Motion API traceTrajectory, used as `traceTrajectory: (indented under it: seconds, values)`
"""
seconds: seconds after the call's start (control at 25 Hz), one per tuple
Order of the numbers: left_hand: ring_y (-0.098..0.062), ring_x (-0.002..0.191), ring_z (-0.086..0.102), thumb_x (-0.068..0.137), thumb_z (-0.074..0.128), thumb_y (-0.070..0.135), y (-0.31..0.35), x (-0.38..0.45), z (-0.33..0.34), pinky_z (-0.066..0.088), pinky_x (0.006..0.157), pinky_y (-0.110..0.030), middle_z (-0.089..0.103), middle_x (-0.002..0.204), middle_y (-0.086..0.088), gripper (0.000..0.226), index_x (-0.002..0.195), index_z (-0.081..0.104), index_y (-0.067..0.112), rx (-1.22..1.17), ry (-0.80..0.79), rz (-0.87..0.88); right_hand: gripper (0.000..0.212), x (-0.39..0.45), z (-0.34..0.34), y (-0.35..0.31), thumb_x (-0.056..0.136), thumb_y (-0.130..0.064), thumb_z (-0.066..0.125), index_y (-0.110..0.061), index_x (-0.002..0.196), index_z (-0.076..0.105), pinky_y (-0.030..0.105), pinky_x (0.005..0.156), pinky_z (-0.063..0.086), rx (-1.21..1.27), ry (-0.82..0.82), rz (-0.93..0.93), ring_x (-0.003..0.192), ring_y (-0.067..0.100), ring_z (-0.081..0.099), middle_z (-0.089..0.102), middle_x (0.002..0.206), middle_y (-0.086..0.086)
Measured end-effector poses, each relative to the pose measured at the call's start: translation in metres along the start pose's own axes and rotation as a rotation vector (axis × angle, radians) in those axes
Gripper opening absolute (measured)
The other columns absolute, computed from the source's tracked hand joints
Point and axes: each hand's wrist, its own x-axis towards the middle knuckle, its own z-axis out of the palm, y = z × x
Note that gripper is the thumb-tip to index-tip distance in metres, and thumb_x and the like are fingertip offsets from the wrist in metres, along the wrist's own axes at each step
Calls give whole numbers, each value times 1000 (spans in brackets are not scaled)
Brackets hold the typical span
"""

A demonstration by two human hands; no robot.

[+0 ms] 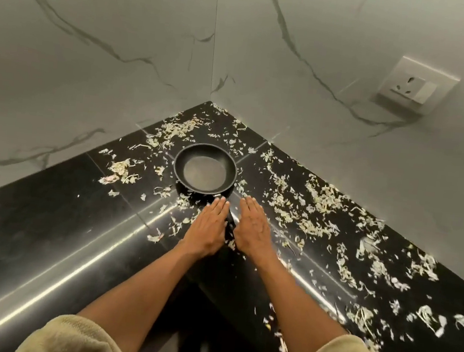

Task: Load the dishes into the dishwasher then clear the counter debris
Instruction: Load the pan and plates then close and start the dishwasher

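Black round pan [204, 172] amid pale shreds [319, 212] on glossy counter [45, 227].

Empty black pan [204, 171] upright amid pale debris [319, 212] on counter [45, 227].

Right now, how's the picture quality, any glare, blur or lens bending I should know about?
Head view: bright streaks of glare run along the black counter; wide-angle bending curves the walls and counter edges; scraps at the right look smeared by motion blur; the pan and both hands, left and right, are fairly sharp; lighting is dim and even, with a greenish cast.
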Motion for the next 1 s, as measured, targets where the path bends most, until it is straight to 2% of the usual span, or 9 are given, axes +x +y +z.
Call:
traceTrajectory:
  seconds: [0.16, 0.32, 0.44, 0.56, 0.68, 0.76, 0.84, 1.0]
  values:
    - [-20, 154, 1, 105, 31, 32, 1, 38, 2, 3, 126, -38, 4, 166, -11, 62, 158, 9, 9, 42, -33, 47, 68, 57, -3, 17, 97, -13, 51, -9, 157, 21, 37, 126, 10, -69, -36, -100, 154, 21, 14, 21, 165, 10]
    - [-23, 153, 10, 103, 39, 37, -3, 55, 3, 6, 126, -38, 16, 165, -13, 63, 156, 23, 9, 94, -42, 23, 60, 110, -3, 26, 90, -11, 59, -7, 148, 41, 39, 124, 21, -183, -57, -267, 148, 25, 30, 39, 156, 12]
    - [-23, 152, 16, 102, 44, 35, -6, 53, 2, 8, 124, -34, 24, 163, -12, 59, 152, 34, 6, 101, -7, -8, 51, 139, -5, 30, 80, -10, 69, -6, 129, 58, 39, 117, 32, -287, -116, -404, 136, 30, 42, 52, 141, 15]
    - [-23, 146, 30, 99, 51, 32, -13, 50, 0, 21, 123, -34, 41, 154, -11, 45, 133, 58, 2, 100, 76, -45, 38, 158, -5, 30, 75, -15, 72, -11, 112, 64, 35, 102, 43, -380, -151, -500, 113, 26, 51, 60, 117, 9]
    - [-24, 134, 46, 88, 64, 12, -22, 38, 2, 40, 114, -37, 56, 140, -12, 29, 115, 68, 1, 160, 88, -83, 27, 165, 2, 31, 74, -10, 69, -11, 100, 66, 34, 90, 46, -398, -160, -552, 101, 26, 53, 62, 102, 8]
    - [-29, 129, 53, 72, 67, -7, -31, 28, 4, 42, 113, -38, 61, 134, -16, 48, 120, 66, -3, 166, 98, -119, 23, 166, 7, 35, 74, -4, 67, -9, 96, 69, 35, 83, 46, -394, -131, -589, 94, 27, 54, 61, 95, 8]
    - [-33, 125, 58, 61, 68, -16, -41, 21, 4, 39, 110, -35, 63, 130, -18, 64, 124, 64, -5, 177, 164, -160, 20, 168, 11, 41, 72, 0, 68, -8, 91, 73, 36, 76, 45, -350, -70, -623, 86, 26, 54, 61, 87, 7]
    - [-33, 113, 64, 53, 66, -24, -52, 14, -11, 47, 102, -32, 68, 119, -18, 67, 118, 66, -6, 182, 287, -217, 17, 166, 19, 41, 71, 6, 73, -6, 82, 75, 35, 68, 46, -201, 107, -721, 74, 24, 54, 64, 76, 6]
